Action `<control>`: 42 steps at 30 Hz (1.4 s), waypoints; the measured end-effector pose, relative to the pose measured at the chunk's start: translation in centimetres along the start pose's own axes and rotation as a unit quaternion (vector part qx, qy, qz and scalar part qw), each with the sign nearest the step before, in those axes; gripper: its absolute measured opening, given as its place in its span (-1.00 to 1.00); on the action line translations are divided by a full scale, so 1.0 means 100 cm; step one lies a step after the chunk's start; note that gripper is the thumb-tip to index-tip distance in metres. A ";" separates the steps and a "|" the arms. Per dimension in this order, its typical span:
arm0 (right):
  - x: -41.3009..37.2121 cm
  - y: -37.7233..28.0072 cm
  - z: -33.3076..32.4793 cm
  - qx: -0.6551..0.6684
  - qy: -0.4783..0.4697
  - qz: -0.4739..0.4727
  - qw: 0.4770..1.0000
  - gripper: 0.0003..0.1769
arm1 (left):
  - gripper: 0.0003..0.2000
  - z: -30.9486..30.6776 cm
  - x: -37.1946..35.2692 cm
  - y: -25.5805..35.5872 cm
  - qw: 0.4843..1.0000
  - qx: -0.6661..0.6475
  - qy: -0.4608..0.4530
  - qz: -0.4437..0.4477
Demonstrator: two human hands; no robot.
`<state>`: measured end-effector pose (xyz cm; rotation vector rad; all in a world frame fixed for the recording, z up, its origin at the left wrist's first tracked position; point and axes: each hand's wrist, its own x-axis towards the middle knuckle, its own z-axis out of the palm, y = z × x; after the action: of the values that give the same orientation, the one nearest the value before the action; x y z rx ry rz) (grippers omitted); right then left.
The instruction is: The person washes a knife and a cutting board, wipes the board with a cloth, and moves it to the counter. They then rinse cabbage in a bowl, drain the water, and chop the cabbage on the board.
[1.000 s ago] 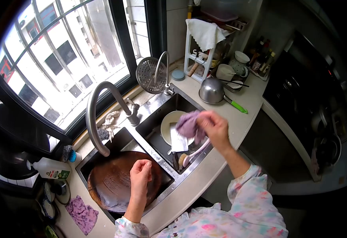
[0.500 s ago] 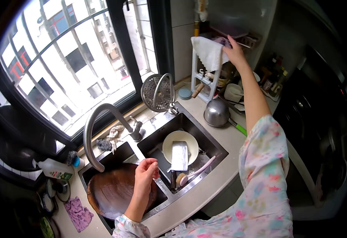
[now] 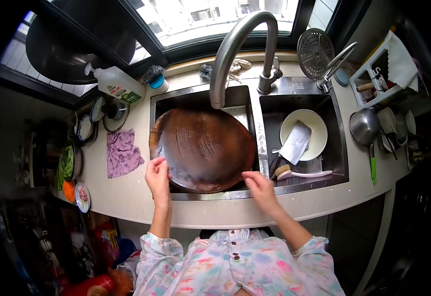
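Centre frame, the left hand (image 3: 157, 173) pinches the board (image 3: 203, 148) by its rim in the sink (image 3: 186, 98); the right hand (image 3: 258, 186) touches the lower-right rim, grip unclear.

Chopping board (image 3: 203, 148): dark wood, wet sheen, scored w/ knife marks. Sink (image 3: 256, 143) & tap (image 3: 218, 74): brushed metal. Tabletop (image 3: 126, 197) smooth, pale, matt.

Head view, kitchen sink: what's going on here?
A person stands at a double sink, gripping a round wooden board that lies in the left basin under the faucet: left hand on its left rim, right hand on its lower right rim. In the right basin, a cleaver rests on a white plate, a dish brush beside it.
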<state>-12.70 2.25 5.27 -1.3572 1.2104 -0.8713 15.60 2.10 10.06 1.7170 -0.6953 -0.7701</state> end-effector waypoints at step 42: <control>0.030 0.006 0.137 0.078 -0.059 0.240 0.966 -0.24 | -0.34 -0.140 -0.066 0.128 0.987 -0.158 0.001 -0.011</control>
<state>1.00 2.66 2.03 -0.9167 1.2737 -0.5198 21.56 12.19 26.37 1.4396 -0.5214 -0.8453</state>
